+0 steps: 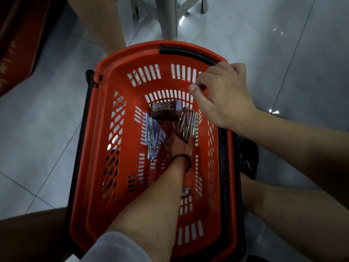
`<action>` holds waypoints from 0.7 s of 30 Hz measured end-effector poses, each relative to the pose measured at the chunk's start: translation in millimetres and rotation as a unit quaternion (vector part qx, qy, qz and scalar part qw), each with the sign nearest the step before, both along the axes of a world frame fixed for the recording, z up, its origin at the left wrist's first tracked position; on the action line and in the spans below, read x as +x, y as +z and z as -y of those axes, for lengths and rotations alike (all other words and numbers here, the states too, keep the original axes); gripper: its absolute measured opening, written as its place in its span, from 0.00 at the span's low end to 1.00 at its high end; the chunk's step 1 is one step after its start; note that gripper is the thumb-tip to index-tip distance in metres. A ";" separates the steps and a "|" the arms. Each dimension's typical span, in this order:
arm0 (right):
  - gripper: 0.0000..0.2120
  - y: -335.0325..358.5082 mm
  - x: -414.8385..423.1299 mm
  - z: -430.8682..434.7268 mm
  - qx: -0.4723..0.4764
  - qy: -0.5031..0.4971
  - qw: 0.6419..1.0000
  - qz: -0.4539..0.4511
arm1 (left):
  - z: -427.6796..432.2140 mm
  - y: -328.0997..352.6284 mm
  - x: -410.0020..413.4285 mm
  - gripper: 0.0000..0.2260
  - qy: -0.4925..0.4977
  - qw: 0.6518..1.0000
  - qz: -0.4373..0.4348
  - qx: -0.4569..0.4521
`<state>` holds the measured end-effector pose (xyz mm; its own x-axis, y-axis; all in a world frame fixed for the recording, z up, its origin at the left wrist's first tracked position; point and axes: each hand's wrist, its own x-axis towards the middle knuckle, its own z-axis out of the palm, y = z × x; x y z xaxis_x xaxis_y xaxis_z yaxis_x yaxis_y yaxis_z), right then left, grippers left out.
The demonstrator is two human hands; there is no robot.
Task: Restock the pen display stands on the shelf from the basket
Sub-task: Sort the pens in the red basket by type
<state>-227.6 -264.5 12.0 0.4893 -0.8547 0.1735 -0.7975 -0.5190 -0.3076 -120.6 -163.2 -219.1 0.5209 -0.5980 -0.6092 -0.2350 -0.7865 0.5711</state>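
Note:
A red plastic basket (105,140) with black handles stands on the floor below me. My left hand (179,145) reaches down to its bottom and grips a bundle of brown, pink and green pens (187,122) at their near ends. A black band circles that wrist. My right hand (222,95) holds the basket's far right rim, fingers curled over the edge and thumb inside. A loose pile of purple and blue pens (154,136) lies left of my left hand. A dark box (165,110) sits at the far end. The display stands are out of view.
Grey floor tiles surround the basket. White stool legs (168,17) stand just beyond it, and another person's bare leg (100,25) is at the far left rim. A red object (18,38) fills the upper left corner. My dark shoe (247,157) is right of the basket.

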 end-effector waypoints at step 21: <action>0.23 -0.5 0.1 1.1 0.005 -0.002 0.999 -0.036 | -9.5 -11.4 3.7 0.26 -0.095 0.992 0.016 0.079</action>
<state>-227.5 -265.6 11.4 0.4972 -0.8578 0.1300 -0.8195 -0.5136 -0.2544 -116.8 -153.7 -230.5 0.4286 -0.5856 -0.6880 -0.4027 -0.8055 0.4347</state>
